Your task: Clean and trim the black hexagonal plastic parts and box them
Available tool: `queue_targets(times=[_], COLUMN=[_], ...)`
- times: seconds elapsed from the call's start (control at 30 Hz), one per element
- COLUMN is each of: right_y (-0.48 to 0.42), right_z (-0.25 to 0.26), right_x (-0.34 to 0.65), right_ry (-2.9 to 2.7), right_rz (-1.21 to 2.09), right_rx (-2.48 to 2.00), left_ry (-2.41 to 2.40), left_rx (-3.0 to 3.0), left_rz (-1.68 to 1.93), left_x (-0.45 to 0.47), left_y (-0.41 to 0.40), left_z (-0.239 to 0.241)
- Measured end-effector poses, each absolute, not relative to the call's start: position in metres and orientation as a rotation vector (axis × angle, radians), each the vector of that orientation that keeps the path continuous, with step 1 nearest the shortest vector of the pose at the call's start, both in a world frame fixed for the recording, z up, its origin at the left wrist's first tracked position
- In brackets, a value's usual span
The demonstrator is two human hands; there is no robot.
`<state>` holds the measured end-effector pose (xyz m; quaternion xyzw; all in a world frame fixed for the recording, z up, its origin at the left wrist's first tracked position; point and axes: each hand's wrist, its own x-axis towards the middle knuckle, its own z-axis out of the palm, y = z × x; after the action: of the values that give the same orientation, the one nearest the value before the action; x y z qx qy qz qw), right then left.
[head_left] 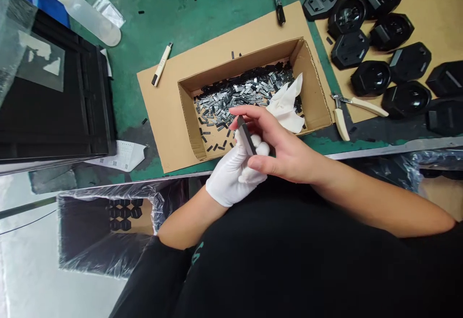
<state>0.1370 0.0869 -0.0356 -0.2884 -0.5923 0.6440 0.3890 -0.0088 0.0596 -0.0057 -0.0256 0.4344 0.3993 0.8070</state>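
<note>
Held piece: a small black strip (246, 135) sits between the hands, above the near edge of the cardboard box (238, 64). The bare right hand (285, 151) pinches it between thumb and forefinger, the other fingers partly extended; the left hand (231, 173), in a white cotton glove, has its fingers curled closed against the strip's lower end. State of work: the box holds a large heap of small metal-and-black pieces (242, 89), with a few strays on its floor, so much of the stock lies unhandled (exact count not possible from this view). To the right, black moulded housings (350, 50) lie in loose rows on a tan sheet, some face up, some face down. Nearby: crumpled white tissue (287, 105) in the box, cream-handled side cutters (342, 120) beside it, and a black marker (278, 2) beyond it. Nothing lies between the hands and the box.
</note>
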Motion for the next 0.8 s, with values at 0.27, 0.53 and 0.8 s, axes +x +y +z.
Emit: queue_targets(times=[0.27, 0.53, 0.8], right_y=[0.085, 0.085, 0.089], right_z=[-0.031, -0.028, -0.029], right_x=[0.133, 0.128, 0.137], right_ry=[-1.337, -1.276, -1.268], right_rz=[1.684, 1.639, 1.73], right_rx=[-0.691, -0.69, -0.586], left_ry=[0.767, 0.883, 1.004], left_rx=[-0.003, -0.034, -0.087], left_rz=[0.757, 0.796, 0.847], left_x=[-0.012, -0.005, -0.001], left_y=[0.058, 0.057, 0.06], left_z=[-0.01, -0.011, 0.0])
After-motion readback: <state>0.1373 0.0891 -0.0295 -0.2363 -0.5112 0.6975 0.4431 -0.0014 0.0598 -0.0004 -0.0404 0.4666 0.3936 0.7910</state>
